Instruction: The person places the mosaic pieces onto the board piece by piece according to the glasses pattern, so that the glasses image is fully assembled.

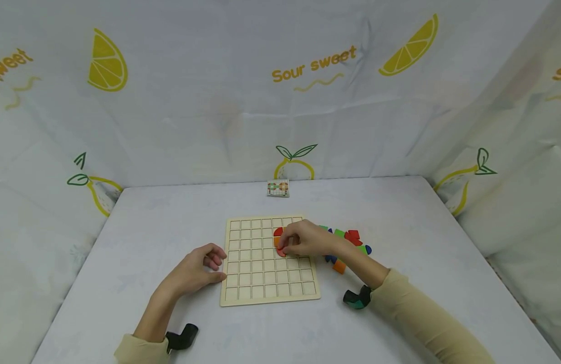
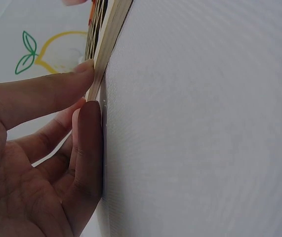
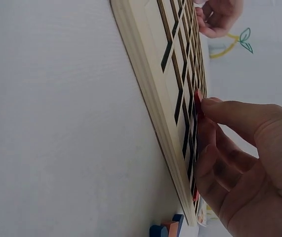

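A pale wooden grid board (image 1: pixel 257 278) lies on the table. My left hand (image 1: pixel 196 270) is at its left edge; in the left wrist view the thumb (image 2: pixel 57 94) touches the edge, with the fingers loosely bent beside it. Over the board's right part, my right hand (image 1: pixel 305 238) pinches a red rounded piece (image 3: pixel 198 101), tilted at the grid in the right wrist view. Just left of those fingertips, another red rounded piece (image 1: pixel 278 231) and an orange square piece (image 1: pixel 276 241) sit in the grid. The fingers partly hide the cells there.
Loose red, green, blue and orange pieces (image 1: pixel 353 237) lie right of the board, partly behind the right forearm. A small pattern card (image 1: pixel 277 188) stands at the table's back edge. Black wrist devices (image 1: pixel 182 337) are worn on both arms. A white printed cloth (image 1: pixel 193 116) hangs behind.
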Motion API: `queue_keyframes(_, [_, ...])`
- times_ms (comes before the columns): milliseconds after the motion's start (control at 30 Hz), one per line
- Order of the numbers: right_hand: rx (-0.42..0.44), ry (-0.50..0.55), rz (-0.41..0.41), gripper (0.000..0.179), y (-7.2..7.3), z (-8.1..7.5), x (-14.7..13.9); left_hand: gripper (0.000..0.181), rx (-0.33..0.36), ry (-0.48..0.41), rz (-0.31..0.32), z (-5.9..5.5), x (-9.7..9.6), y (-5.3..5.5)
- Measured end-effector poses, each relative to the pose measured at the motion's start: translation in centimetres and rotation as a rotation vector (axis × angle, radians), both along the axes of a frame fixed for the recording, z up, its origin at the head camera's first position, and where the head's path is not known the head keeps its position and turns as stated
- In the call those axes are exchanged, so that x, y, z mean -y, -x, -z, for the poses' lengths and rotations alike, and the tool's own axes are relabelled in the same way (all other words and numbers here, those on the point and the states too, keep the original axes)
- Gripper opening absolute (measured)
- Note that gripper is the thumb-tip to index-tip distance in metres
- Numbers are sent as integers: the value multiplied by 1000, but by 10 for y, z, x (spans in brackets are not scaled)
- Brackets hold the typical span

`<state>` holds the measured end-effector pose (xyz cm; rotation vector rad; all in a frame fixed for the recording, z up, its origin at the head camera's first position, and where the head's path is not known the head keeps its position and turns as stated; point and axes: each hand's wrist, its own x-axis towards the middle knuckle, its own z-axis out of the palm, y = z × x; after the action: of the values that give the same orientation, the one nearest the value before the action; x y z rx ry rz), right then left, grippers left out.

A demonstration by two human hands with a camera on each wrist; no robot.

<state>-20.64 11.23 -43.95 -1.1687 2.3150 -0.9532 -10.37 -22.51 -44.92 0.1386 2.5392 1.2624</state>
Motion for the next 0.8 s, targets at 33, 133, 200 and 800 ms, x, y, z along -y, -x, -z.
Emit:
queue_keyframes(33, [-7, -2, -2, 9, 0, 0, 0, 40, 0, 1, 0, 0, 0, 0])
queue_keyframes(133, [-28, -9, -5, 11, 0, 0, 1, 40, 0, 6, -2, 0, 0, 0])
queue_keyframes(200, [-42, -17, -12, 14, 0, 0, 2, 40, 1, 6, -2, 0, 0, 0])
queue_keyframes(800, [-33, -88, -46, 24, 0, 1, 4, 41, 5, 17, -7, 0, -1, 0])
